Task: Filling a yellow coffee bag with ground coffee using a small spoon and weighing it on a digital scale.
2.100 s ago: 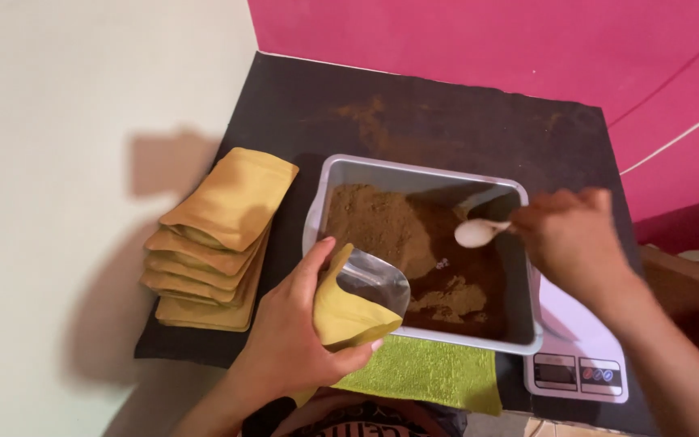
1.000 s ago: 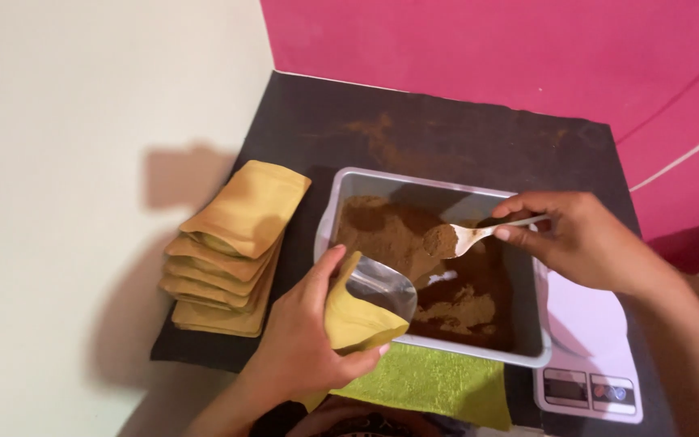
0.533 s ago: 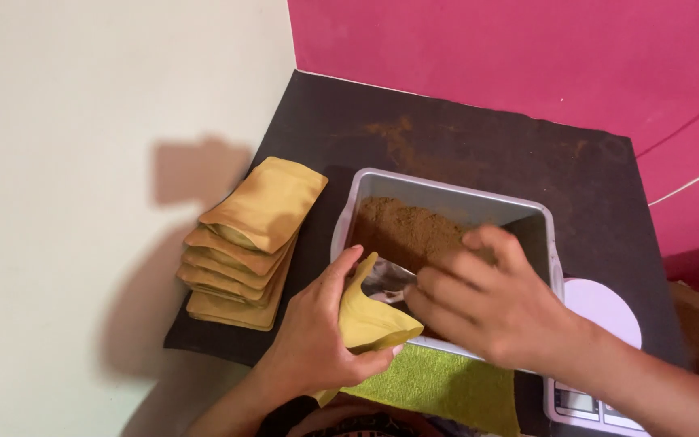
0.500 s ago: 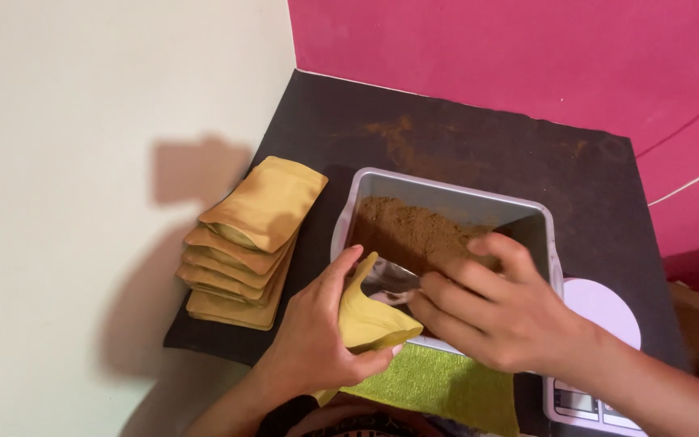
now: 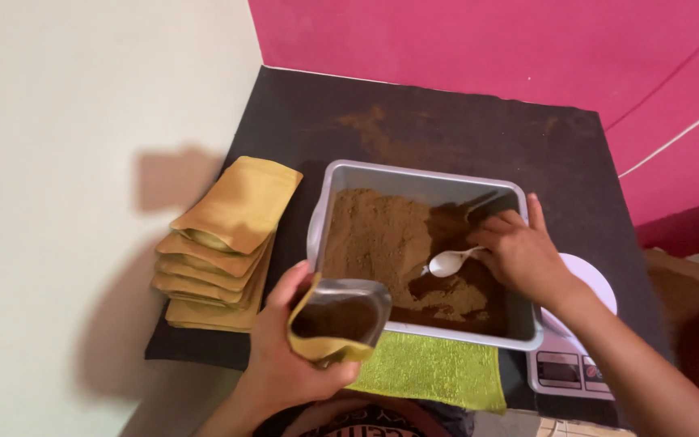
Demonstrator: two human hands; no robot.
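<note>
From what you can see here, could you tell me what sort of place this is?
Probably a small home packing station: a tray of brown powder, a stack of pouches, and a digital scale on a black table.

Left arm: coming up from the near edge of the surface, forearm bare, wrist bending slightly back.
Left hand (image 5: 281, 360): curling round what it is gripping, thumb pointing up along the left side, fingers wrapping underneath and showing at the front, the grip closing firmly.
Right arm: entering from the lower right corner, forearm bare and slanting up and leftward, reaching further across the surface than the left.
Right hand (image 5: 519, 255): turning palm down, knuckles facing up, fingers bunching and pinching at a thin handle, fingertips pointing left.
Spacing: the two hands are working well apart, the left nearer the body.
</note>
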